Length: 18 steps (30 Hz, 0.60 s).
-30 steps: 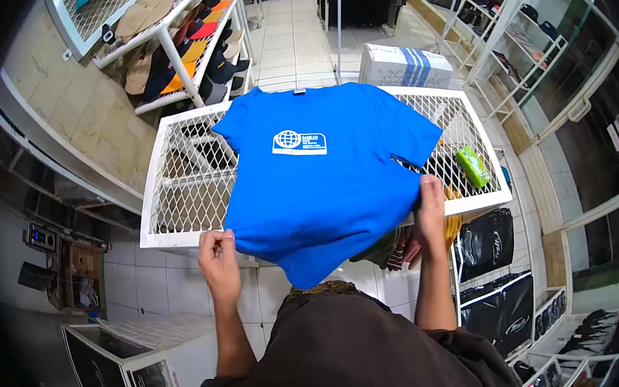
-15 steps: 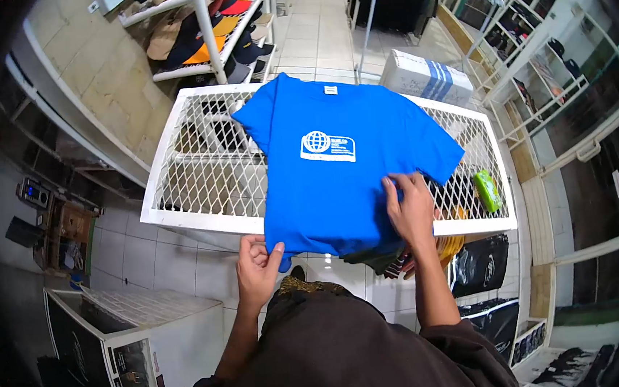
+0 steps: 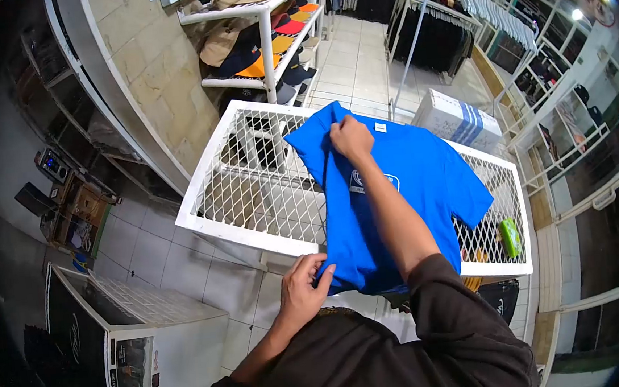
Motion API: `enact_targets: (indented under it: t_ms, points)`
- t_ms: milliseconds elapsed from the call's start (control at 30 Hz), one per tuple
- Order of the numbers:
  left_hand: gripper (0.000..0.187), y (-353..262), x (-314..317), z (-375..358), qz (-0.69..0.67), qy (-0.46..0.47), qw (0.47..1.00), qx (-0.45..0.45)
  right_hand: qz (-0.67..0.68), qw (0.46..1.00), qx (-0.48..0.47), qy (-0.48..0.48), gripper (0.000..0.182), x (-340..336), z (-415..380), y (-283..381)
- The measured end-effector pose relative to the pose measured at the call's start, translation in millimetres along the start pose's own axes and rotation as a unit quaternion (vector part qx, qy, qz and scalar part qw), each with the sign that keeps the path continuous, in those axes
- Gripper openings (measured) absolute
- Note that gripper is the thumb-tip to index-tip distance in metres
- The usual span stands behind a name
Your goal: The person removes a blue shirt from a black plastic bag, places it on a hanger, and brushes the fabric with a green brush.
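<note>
A blue T-shirt (image 3: 423, 163) with a white chest print lies spread over a white mesh-topped table (image 3: 255, 243). My right arm crosses the shirt and covers part of the print. Near the collar, at the left shoulder, my right hand (image 3: 352, 139) is closed on the fabric, and a fold runs down from it. My left hand (image 3: 304, 290) pinches the lower left corner of the hem at the table's near edge. The shirt's left sleeve lies flat on the mesh, and its lower hem hangs toward me.
A green packet (image 3: 510, 238) lies on the mesh at the right. A white box with blue stripes (image 3: 458, 120) stands behind the shirt. Shelves of caps (image 3: 268, 58) rise at the back left, and clothes racks (image 3: 432, 38) stand farther back. A white cabinet (image 3: 198, 348) is at the lower left.
My right hand has moved from the lower right of the shirt up to its left shoulder and taken hold there. My left hand stays at the lower left corner. The view has shifted.
</note>
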<state>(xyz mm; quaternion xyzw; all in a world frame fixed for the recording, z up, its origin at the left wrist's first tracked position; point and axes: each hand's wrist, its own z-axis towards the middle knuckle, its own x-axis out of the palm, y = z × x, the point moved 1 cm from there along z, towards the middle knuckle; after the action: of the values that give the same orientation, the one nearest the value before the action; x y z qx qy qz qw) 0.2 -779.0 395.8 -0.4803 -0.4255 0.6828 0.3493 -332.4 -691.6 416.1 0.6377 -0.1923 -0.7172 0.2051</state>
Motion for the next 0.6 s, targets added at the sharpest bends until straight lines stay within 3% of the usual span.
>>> enact_targets:
  t_ms: [100,133,200,300,333,367,433,500,600]
  points:
    - [0.024,-11.0,4.3,9.1,-0.037,0.045,0.998,0.031,0.1,0.993,0.004,-0.064,0.047,-24.3,8.5,-46.2]
    - [0.024,-20.2,4.8,15.8,-0.038,0.098,0.993,0.051,0.183,0.982,0.026,-0.028,0.049,-47.2,2.5,-62.3]
    - [0.026,-29.2,7.6,39.1,-0.016,0.155,0.985,0.074,0.149,0.983,0.073,-0.083,0.048,-56.8,20.2,-127.7]
    - [0.038,-25.2,15.2,112.2,0.062,0.062,0.986,0.139,0.085,0.989,0.1,-0.072,0.044,-73.0,-2.5,-167.7]
    - [0.044,-29.6,18.8,144.1,0.107,0.064,0.986,0.115,0.068,0.991,0.085,-0.077,0.041,-72.1,-9.5,-173.1]
    - [0.051,-12.5,32.8,178.6,0.186,0.008,0.969,0.165,0.052,0.993,0.069,-0.082,0.038,-67.6,-16.3,-174.1]
    - [0.064,1.9,55.9,230.1,0.299,-0.021,0.939,0.166,0.032,0.99,0.028,-0.138,0.033,-57.9,-23.4,-172.4]
    - [0.056,10.3,72.8,253.6,0.381,-0.034,0.9,0.208,0.035,0.989,0.035,-0.136,0.032,-57.8,-24.7,-170.3]
    - [0.04,20.5,89.8,258.8,0.331,-0.025,0.917,0.219,0.055,0.988,0.02,-0.145,0.032,-58.8,-28.1,-171.0]
